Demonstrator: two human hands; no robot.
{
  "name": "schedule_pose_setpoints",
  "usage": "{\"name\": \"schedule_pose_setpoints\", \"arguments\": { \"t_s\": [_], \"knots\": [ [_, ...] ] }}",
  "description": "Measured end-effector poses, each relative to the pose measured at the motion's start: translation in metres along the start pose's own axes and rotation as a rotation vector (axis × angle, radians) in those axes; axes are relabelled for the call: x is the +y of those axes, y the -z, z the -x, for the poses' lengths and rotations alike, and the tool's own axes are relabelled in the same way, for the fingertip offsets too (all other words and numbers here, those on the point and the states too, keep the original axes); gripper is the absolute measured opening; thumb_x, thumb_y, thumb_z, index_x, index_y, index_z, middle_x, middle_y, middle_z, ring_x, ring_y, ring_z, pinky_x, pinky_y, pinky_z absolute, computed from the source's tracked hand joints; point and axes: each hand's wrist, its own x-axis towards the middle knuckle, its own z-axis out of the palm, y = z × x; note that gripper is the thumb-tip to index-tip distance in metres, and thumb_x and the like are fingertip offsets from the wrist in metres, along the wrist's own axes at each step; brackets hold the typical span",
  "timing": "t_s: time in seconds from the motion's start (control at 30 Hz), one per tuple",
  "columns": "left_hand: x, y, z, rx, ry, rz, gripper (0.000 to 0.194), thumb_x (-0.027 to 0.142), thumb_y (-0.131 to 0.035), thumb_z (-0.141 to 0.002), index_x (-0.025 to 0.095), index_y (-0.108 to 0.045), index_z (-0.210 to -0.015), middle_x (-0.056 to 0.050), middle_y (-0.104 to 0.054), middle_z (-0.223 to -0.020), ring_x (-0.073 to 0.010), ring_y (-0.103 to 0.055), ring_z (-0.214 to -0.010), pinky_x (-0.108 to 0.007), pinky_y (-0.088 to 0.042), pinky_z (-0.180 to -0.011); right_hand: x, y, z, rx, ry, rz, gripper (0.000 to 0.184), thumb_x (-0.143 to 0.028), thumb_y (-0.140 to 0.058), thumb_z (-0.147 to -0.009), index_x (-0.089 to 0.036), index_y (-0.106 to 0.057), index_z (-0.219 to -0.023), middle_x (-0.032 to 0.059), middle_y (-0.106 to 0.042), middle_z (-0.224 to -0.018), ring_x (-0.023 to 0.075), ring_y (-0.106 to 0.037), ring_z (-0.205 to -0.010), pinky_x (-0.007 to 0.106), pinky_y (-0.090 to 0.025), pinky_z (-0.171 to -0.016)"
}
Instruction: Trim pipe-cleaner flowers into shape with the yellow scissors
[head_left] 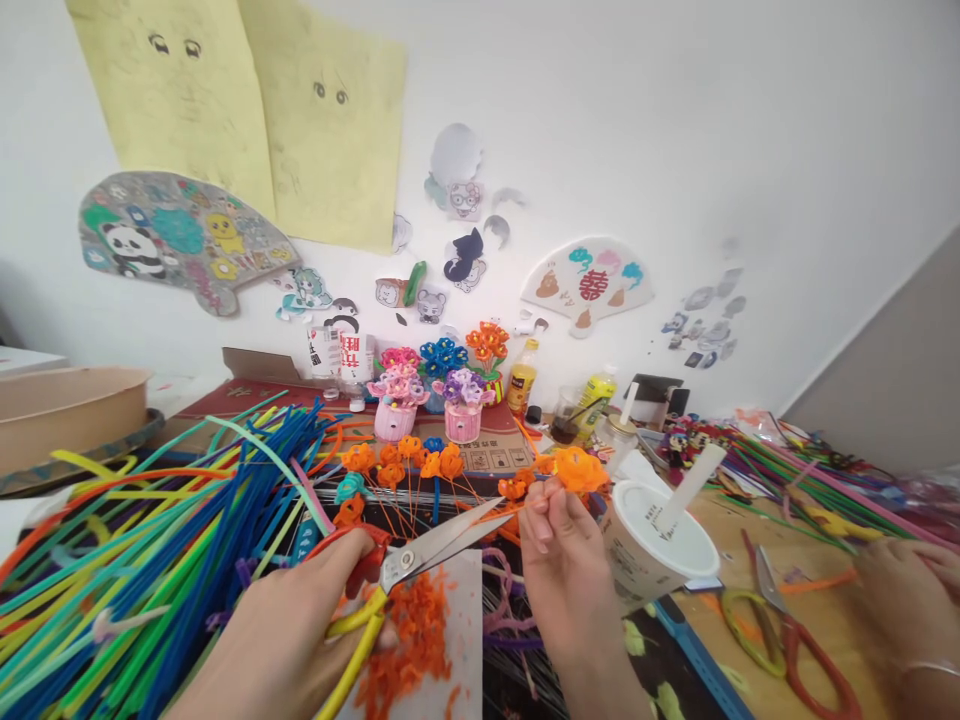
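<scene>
My left hand (300,620) is closed round the red and yellow handles of a pair of scissors (420,560), whose blades are parted and point right toward my other hand. My right hand (559,545) pinches an orange pipe-cleaner flower (579,468) by its stem, just beyond the blade tips. Orange fluff trimmings (409,640) lie on a white sheet below the scissors.
A heap of coloured pipe cleaners (150,540) fills the left. Finished orange flowers (397,462) and small flower pots (463,410) stand behind. A lidded paper cup with a straw (656,545) sits right of my hand. Another person's hand (911,600) and second scissors (780,630) are at the right.
</scene>
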Motion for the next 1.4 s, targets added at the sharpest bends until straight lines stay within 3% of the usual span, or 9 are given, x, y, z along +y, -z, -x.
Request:
{"name": "schedule_pose_setpoints", "arguments": {
  "t_s": [0.27,0.67,1.07,1.4],
  "knots": [
    [-0.001,0.0,0.0,-0.042,0.003,-0.035,0.015,0.032,-0.046,-0.077,0.024,-0.052,-0.088,0.001,-0.07,-0.081,-0.0171,-0.065,-0.07,-0.023,-0.041,-0.061,0.002,0.001,0.002,-0.015,-0.008,0.009,0.018,-0.024,-0.084,-0.062,-0.016,-0.069,-0.066,-0.0024,-0.055,-0.064,0.0018,-0.04,-0.049,0.011,-0.038,-0.044],
    [-0.007,-0.004,0.002,0.091,-0.117,0.052,0.012,0.031,-0.048,-0.077,0.026,-0.057,-0.083,0.003,-0.069,-0.067,-0.0134,-0.064,-0.057,-0.018,-0.039,-0.052,0.002,0.001,0.002,-0.019,-0.016,-0.001,0.018,-0.026,-0.084,-0.062,-0.016,-0.069,-0.068,-0.0026,-0.054,-0.064,0.0019,-0.039,-0.049,0.012,-0.037,-0.045],
    [0.0,-0.002,0.001,0.07,-0.093,0.025,0.012,0.029,-0.045,-0.078,0.025,-0.056,-0.081,0.001,-0.069,-0.068,-0.0158,-0.065,-0.06,-0.02,-0.039,-0.052,0.001,-0.001,0.003,-0.003,-0.013,0.041,0.021,-0.028,-0.084,-0.061,-0.017,-0.067,-0.066,-0.0033,-0.05,-0.064,0.0037,-0.036,-0.049,0.015,-0.037,-0.045],
    [0.009,0.002,0.001,-0.091,0.001,-0.019,0.013,0.033,-0.037,-0.081,0.024,-0.046,-0.084,-0.005,-0.068,-0.082,-0.0237,-0.066,-0.073,-0.029,-0.041,-0.062,0.002,0.0,0.003,0.008,-0.007,0.041,0.021,-0.028,-0.083,-0.062,-0.017,-0.066,-0.068,-0.0028,-0.051,-0.067,0.0044,-0.036,-0.05,0.016,-0.036,-0.044]
  ]
}}
